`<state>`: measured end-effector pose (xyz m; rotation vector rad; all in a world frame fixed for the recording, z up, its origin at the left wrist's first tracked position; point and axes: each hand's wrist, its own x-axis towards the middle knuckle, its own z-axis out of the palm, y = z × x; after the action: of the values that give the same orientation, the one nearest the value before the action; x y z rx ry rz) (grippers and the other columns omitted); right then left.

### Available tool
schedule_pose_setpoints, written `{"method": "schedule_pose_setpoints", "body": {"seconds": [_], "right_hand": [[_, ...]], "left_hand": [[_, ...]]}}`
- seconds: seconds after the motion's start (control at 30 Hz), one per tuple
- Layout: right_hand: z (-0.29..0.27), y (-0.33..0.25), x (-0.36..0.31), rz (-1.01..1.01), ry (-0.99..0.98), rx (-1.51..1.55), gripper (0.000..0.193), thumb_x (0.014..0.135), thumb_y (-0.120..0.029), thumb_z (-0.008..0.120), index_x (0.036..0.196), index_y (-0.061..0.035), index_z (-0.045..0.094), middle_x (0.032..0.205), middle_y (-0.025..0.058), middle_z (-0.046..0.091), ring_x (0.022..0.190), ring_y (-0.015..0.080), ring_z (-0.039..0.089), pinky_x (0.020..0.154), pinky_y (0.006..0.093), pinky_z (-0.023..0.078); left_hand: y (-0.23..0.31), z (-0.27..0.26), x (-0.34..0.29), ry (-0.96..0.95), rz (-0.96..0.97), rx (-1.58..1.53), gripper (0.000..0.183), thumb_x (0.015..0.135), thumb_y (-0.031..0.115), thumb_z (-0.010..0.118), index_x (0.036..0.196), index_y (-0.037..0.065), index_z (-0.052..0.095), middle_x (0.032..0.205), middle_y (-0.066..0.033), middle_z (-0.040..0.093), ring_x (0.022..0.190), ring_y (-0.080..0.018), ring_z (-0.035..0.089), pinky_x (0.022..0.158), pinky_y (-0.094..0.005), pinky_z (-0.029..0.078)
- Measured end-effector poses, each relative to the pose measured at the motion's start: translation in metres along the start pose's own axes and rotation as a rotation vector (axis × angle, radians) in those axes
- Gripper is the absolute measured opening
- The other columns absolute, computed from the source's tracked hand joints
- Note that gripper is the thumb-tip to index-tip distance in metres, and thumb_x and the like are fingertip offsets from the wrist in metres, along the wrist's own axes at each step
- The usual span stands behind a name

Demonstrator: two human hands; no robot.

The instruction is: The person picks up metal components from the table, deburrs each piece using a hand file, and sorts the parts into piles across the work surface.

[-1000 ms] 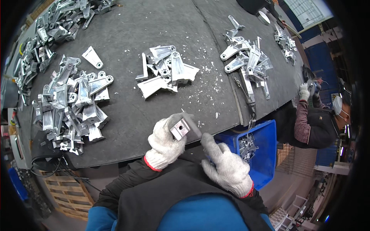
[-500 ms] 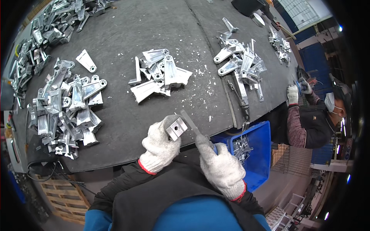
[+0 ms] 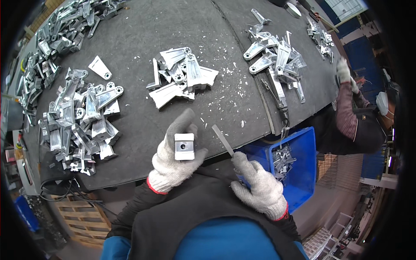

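My left hand [image 3: 170,169], in a white glove with a red cuff, cradles a silver metal bracket [image 3: 184,147]. The bracket's squared end with a hole faces up, and the index finger stretches out past it. My right hand [image 3: 261,187], gloved alike, grips a flat file [image 3: 222,140] by its handle, which the fingers mostly hide. Its thin grey blade points up and left, apart from the bracket. Beyond my hands, a small heap of similar brackets [image 3: 195,73] lies on the dark table [image 3: 143,143].
A large bracket pile [image 3: 86,117] covers the left side, with another heap [image 3: 277,56] at the right. A blue bin [image 3: 303,173] holding small metal parts stands below the table's right edge. A co-worker [image 3: 359,121] works at the far right. White shavings [image 3: 234,91] dot the table.
The file has come away from the bracket as my right hand moved slightly right and down. My left hand has turned the bracket and shifted left. The co-worker's arm reaches further up.
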<state>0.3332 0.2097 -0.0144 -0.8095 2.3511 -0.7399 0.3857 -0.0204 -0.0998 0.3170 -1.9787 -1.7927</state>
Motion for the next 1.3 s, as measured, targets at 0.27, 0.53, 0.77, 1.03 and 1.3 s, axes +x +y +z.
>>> {"method": "schedule_pose_setpoints", "body": {"seconds": [0.27, 0.53, 0.77, 1.03, 1.3], "right_hand": [[0.002, -0.002, -0.002, -0.015, 0.021, 0.023, 0.070, 0.090, -0.020, 0.073, 0.156, -0.0204, 0.046, 0.103, 0.0158, 0.064, 0.080, 0.0346, 0.072, 0.070, 0.0439, 0.060], [-0.002, -0.018, -0.007, 0.017, -0.097, -0.055, 0.072, 0.088, -0.018, 0.078, 0.154, -0.0162, 0.049, 0.107, 0.0145, 0.067, 0.088, 0.0348, 0.073, 0.074, 0.0419, 0.060], [0.004, -0.026, -0.010, -0.013, -0.098, -0.218, 0.069, 0.086, -0.020, 0.077, 0.151, -0.0238, 0.054, 0.097, 0.0088, 0.064, 0.070, 0.0311, 0.070, 0.060, 0.0424, 0.058], [0.015, -0.025, -0.012, -0.084, 0.067, -0.497, 0.053, 0.085, -0.020, 0.075, 0.136, -0.0328, 0.065, 0.089, 0.0084, 0.064, 0.052, 0.0290, 0.065, 0.045, 0.0421, 0.054], [0.000, -0.023, -0.009, -0.038, -0.094, -0.301, 0.066, 0.086, -0.016, 0.074, 0.148, -0.0272, 0.054, 0.096, 0.0113, 0.066, 0.066, 0.0319, 0.069, 0.058, 0.0423, 0.059]], "left_hand": [[-0.010, 0.002, 0.001, -0.063, -0.085, 0.057, 0.037, 0.084, 0.000, 0.081, 0.120, 0.003, 0.070, 0.112, -0.0073, 0.065, 0.094, -0.0156, 0.067, 0.081, -0.0289, 0.056], [-0.024, 0.000, -0.004, -0.251, 0.067, 0.019, 0.041, 0.095, 0.015, 0.074, 0.131, -0.003, 0.064, 0.128, -0.0139, 0.066, 0.115, -0.0233, 0.066, 0.097, -0.0330, 0.054], [-0.019, 0.010, -0.003, -0.118, 0.107, 0.028, 0.041, 0.078, 0.006, 0.069, 0.118, 0.002, 0.072, 0.101, -0.0144, 0.072, 0.091, -0.0309, 0.071, 0.080, -0.0388, 0.055], [-0.016, 0.010, -0.003, -0.108, 0.108, 0.090, 0.039, 0.079, 0.011, 0.068, 0.117, 0.002, 0.072, 0.102, -0.0148, 0.072, 0.091, -0.0321, 0.071, 0.079, -0.0392, 0.055], [-0.022, 0.012, -0.003, -0.113, 0.116, 0.089, 0.041, 0.076, 0.009, 0.068, 0.116, 0.002, 0.073, 0.101, -0.0156, 0.072, 0.091, -0.0327, 0.071, 0.079, -0.0390, 0.055]]}}
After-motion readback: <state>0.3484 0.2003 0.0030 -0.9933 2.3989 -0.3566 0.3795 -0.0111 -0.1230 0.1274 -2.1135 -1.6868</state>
